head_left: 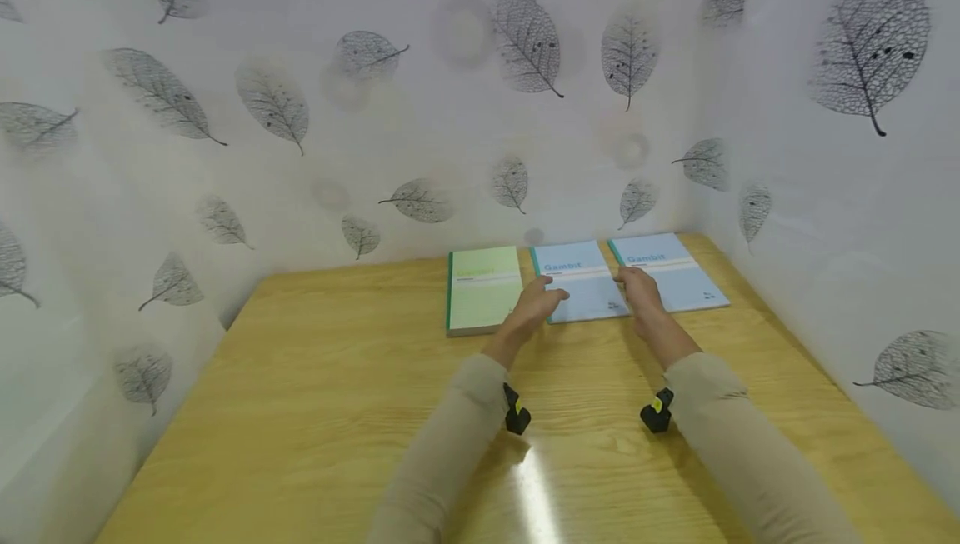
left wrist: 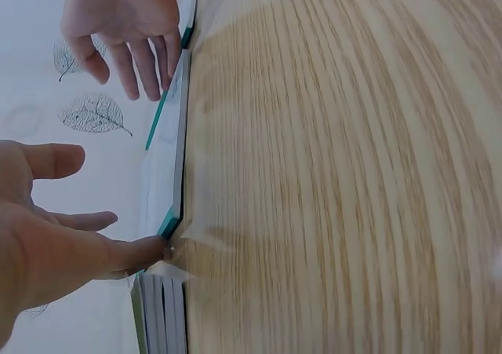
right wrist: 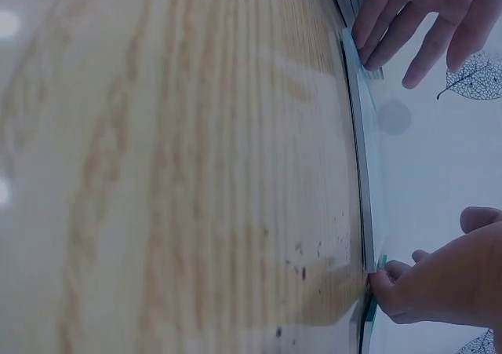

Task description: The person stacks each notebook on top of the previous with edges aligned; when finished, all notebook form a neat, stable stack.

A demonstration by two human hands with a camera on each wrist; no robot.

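Far side of table (head_left: 337,402), left to right: green book stack (head_left: 483,287), then left hand (head_left: 532,306), fingers spread, at the left edge of the middle blue book (head_left: 583,281). Right hand (head_left: 642,296), fingers extended, is at that book's right edge, just beside the right blue book (head_left: 678,273).

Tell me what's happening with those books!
A person's left hand and right hand are at either side of the middle blue book. The left is next to the green stack, and the right is by the other blue book. The fingers look fairly straight, not wrapped around it. The books lie flat in a row along the back of the wooden table.
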